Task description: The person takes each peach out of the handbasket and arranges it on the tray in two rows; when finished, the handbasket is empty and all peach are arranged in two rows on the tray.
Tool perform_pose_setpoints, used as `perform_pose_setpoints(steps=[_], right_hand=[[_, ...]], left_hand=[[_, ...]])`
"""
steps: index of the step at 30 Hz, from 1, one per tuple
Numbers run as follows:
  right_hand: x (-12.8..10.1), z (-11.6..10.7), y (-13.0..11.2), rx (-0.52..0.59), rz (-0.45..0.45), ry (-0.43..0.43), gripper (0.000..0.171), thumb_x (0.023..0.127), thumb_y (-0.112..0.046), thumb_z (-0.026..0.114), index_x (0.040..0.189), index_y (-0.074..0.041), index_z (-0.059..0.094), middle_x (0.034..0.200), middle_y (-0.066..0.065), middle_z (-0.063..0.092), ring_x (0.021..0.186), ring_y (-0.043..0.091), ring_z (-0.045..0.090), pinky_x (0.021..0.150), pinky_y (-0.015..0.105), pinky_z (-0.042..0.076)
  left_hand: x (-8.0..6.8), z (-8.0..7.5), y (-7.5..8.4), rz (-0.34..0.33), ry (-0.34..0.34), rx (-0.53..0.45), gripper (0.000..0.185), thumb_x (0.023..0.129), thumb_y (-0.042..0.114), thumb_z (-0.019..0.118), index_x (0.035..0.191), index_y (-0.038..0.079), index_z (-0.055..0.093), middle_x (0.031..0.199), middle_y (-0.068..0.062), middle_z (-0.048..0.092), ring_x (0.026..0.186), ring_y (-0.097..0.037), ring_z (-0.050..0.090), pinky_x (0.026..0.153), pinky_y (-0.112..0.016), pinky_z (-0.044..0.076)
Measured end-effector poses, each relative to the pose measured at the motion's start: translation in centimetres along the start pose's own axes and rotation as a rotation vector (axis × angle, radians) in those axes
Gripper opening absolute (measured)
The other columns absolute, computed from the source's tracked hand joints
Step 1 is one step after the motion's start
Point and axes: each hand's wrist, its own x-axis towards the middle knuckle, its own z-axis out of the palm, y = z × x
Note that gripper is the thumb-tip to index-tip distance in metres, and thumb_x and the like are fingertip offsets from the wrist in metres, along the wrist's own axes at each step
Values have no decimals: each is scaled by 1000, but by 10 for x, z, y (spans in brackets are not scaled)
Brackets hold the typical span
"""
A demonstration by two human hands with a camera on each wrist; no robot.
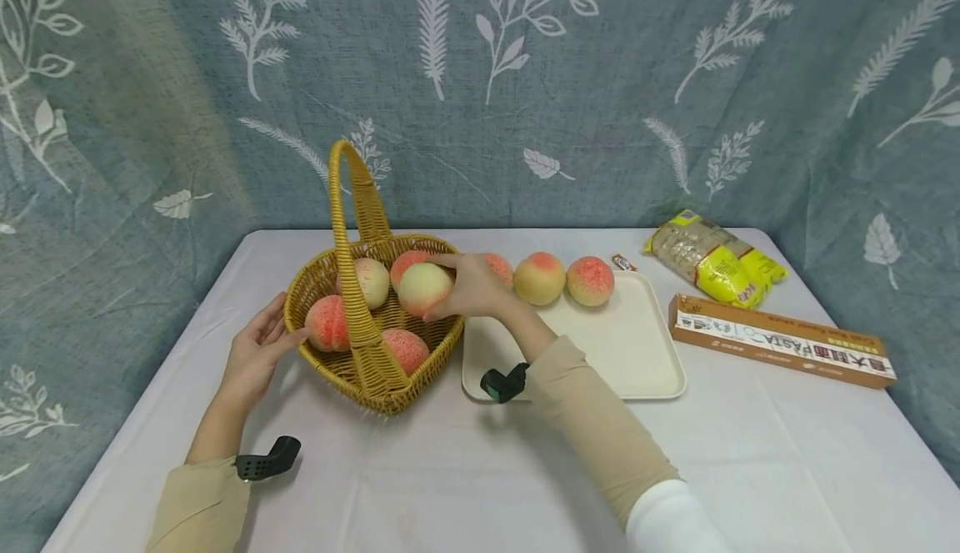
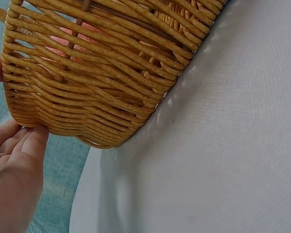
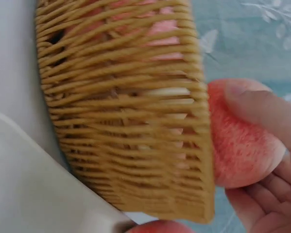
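A yellow wicker basket (image 1: pixel 352 374) with a tall handle stands on the white table and holds several peaches. My right hand (image 1: pixel 471 288) grips a pale peach (image 1: pixel 423 288) over the basket's right rim; in the right wrist view that peach (image 3: pixel 237 141) sits between thumb and fingers beside the basket wall (image 3: pixel 130 121). My left hand (image 1: pixel 258 353) rests with straight fingers against the basket's left side, fingertips (image 2: pixel 31 138) touching the weave (image 2: pixel 96 82). Two more peaches (image 1: pixel 538 278) (image 1: pixel 589 280) sit at the back edge of a cream tray (image 1: pixel 637 353).
Right of the tray lie a long brown pasta box (image 1: pixel 780 340) and a yellow packet of noodles (image 1: pixel 712 259). A small wrapped sweet (image 1: pixel 623 262) lies behind the tray. A leaf-patterned curtain hangs close behind the table.
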Motion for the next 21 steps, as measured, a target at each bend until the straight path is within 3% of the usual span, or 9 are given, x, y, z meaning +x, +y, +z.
perform_pose_setpoints(steps=[6,10,16,21], right_hand=[[-18,-12,20,286,-64,111,76,66,-11,90,134,-2,58,126,14,63,110,23,63,90,27,53],[-35,-22,34,432,-72,106,75,67,-1,87,135,0,56,129,14,61,112,24,62,92,31,53],[-61,-38,53,434,-59,137,75,67,0,87,135,-4,57,127,11,62,113,23,60,95,36,52],[-82,-53,66,427,-2,185,73,68,1,85,135,2,55,130,17,58,114,30,59,97,42,50]], left_hand=[[0,0,-1,2,-1,-13,79,96,10,61,155,-1,9,159,-23,9,145,-32,16,105,-15,33],[0,0,0,-9,-13,-2,78,97,9,60,155,1,8,160,-22,8,145,-34,14,107,-18,31],[-1,0,0,1,-16,-21,79,97,11,60,155,0,7,159,-23,7,145,-34,13,107,-17,31],[-1,0,-1,16,-21,-22,81,96,13,62,155,-1,7,159,-25,6,146,-33,13,108,-17,30]])
